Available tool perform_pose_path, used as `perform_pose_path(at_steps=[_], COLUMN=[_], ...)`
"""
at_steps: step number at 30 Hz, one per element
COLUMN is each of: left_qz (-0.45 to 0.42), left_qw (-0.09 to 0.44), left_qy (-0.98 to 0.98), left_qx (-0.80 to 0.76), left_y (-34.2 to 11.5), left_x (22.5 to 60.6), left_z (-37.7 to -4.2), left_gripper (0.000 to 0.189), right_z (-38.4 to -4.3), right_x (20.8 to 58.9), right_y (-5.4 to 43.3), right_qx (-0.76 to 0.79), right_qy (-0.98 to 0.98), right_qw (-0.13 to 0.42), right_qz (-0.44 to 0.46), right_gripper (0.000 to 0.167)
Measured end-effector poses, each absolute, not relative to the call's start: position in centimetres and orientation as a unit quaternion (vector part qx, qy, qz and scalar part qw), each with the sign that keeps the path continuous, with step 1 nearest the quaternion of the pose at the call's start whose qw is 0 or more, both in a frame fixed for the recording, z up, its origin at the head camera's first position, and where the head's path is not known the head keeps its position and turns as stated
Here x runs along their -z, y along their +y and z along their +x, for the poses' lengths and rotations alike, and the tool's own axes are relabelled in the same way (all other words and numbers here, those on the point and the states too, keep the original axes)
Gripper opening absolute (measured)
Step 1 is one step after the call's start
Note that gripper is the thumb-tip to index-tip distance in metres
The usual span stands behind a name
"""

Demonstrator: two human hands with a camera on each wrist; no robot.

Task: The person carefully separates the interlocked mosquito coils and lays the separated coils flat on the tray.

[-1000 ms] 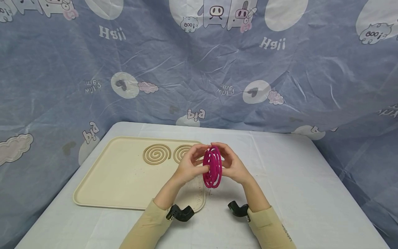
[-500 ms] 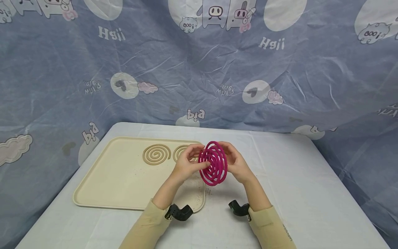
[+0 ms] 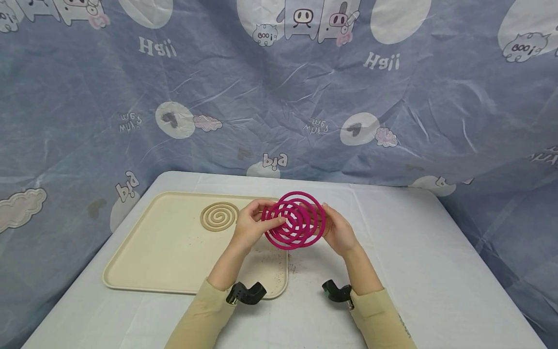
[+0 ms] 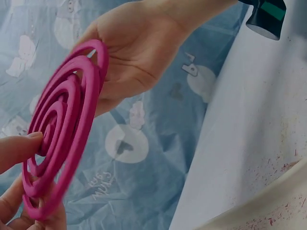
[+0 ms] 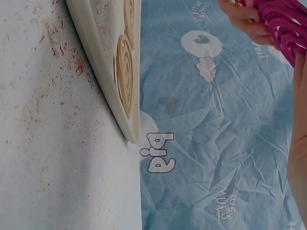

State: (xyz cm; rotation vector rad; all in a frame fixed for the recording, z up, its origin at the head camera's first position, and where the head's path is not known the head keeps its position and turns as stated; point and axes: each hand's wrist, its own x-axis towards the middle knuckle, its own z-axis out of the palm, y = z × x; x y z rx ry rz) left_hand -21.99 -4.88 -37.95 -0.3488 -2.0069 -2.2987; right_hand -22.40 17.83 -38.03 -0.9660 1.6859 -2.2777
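A pair of magenta mosquito coils [image 3: 298, 225] is held up above the tray's right end, one spiral overlapping the other and offset sideways. My left hand [image 3: 249, 224] pinches them from the left, thumb on the near face by the centre and fingers behind. On the right side my right hand [image 3: 342, 232] holds the outer ring, its fingers partly hidden behind the spirals. The left wrist view shows the magenta coils [image 4: 85, 120] nearly edge-on. Only part of the coils [image 5: 285, 24] enters the right wrist view.
A cream tray [image 3: 152, 252] lies on the white-covered table [image 3: 418, 271]. One tan coil [image 3: 219, 216] rests on it; another tan coil [image 5: 125, 79] shows in the right wrist view. Reddish crumbs are scattered around the tray's right edge. A blue printed cloth [image 3: 261, 97] hangs behind.
The magenta coils have turned from nearly edge-on to facing the head camera, and the two spirals now sit farther apart sideways. My left hand has shifted left, my right hand slightly right.
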Motion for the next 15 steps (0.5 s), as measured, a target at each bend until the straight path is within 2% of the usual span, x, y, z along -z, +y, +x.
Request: perform_pose_path(at_steps=[2,7,9,15], left_qz=[-0.105,-0.101,-0.110,-0.137], left_qw=[0.045,0.044,0.036,0.024], left_qy=[-0.654,-0.654,-0.649,-0.640], left_qx=[0.748,0.748,0.752,0.756], left_y=[-5.1,-5.9,-6.3,-7.5], left_x=[38.0,37.7,37.5,37.5], left_z=[-22.1,-22.2,-22.2,-22.5], left_gripper=[0.038,0.035,0.036,0.031], right_z=[-22.4,-22.5,-22.6,-22.6], right_x=[37.9,37.8,37.9,37.7], right_y=[17.9,18.1,18.2,18.5], right_qx=[0.761,0.727,0.703,0.678], right_qy=[0.555,0.623,0.662,0.697], right_qw=[0.080,0.061,0.052,0.039], right_qz=[-0.325,-0.282,-0.256,-0.228], right_gripper=[0.044,0.024,0.023,0.053])
